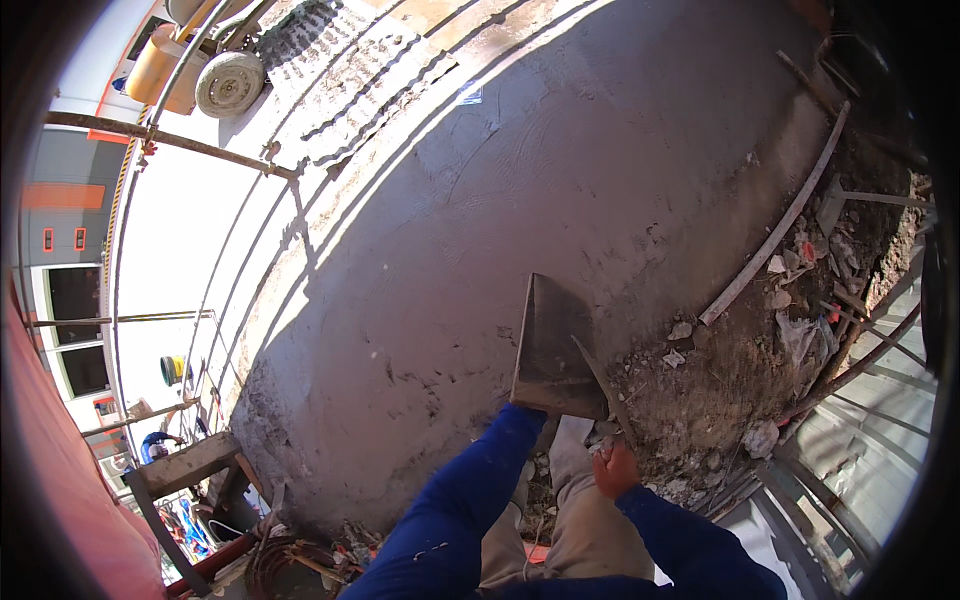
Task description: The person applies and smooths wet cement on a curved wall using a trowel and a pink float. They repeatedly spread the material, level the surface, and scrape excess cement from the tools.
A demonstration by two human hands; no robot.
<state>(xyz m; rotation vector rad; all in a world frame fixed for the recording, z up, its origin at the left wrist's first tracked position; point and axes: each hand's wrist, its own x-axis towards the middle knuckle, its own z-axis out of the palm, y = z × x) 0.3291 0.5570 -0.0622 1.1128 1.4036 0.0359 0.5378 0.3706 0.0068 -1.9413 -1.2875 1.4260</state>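
A dark, cement-stained tray or box-like board (556, 350) is tilted in front of me. My left forearm (490, 465), in a blue sleeve, ends at its near edge; the hand itself is hidden behind it, fingers and all. To the right, my right hand (616, 470) is closed in front of my right leg. From its top runs a thin, flat-edged tool (604, 385), seen nearly edge-on along the tray's right side; its exact kind does not show. Beyond both lies a broad grey cement surface (450, 250) with curved smoothing marks and dark rough patches.
Rubble and plastic scraps (790, 335) lie at the right, beside a long curved-looking plank (780, 225). Scaffold pipes (200, 145) cross the left. A wheeled machine (230, 85) stands far left, with a bucket (173, 370) lower down. Wooden framing (190, 465) is near left.
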